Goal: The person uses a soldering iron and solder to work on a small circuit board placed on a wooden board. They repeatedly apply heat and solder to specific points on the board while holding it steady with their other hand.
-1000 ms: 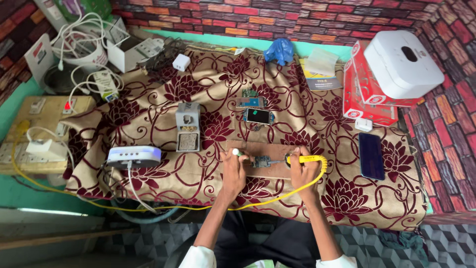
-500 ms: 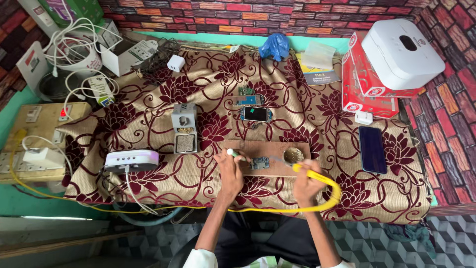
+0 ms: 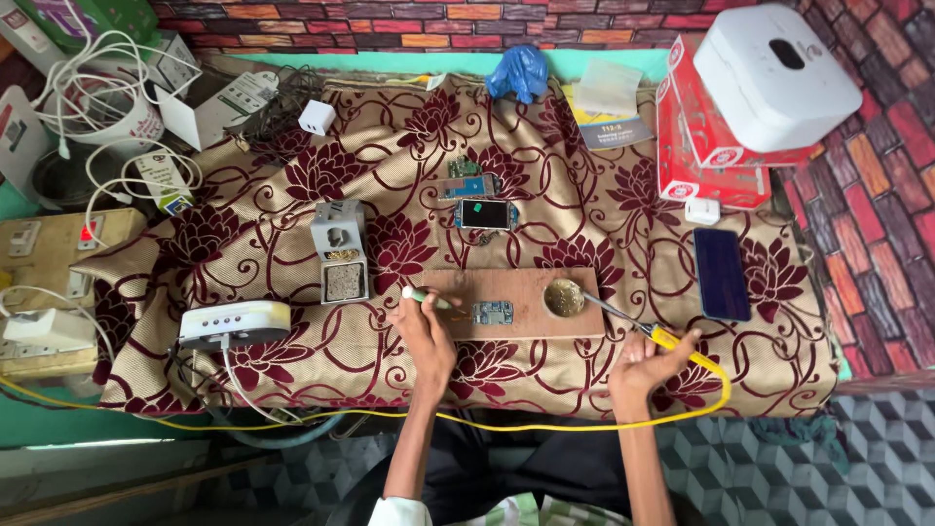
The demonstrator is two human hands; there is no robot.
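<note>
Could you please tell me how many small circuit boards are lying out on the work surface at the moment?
3: one circuit board on the wooden board by the left hand, and two on the cloth further back. Others may hide among the clutter.

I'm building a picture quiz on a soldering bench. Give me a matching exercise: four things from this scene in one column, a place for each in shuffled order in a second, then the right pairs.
Things:
1. small circuit board
2. soldering iron
3. dark phone
4. white box

Places:
A. lying flat on the cloth, right of the wooden board
B. on top of the red boxes at the far right
C. on the wooden board, near the left hand
D. in the right hand, tip at the small round tin

Pairs: 1-C, 2-D, 3-A, 4-B
</note>
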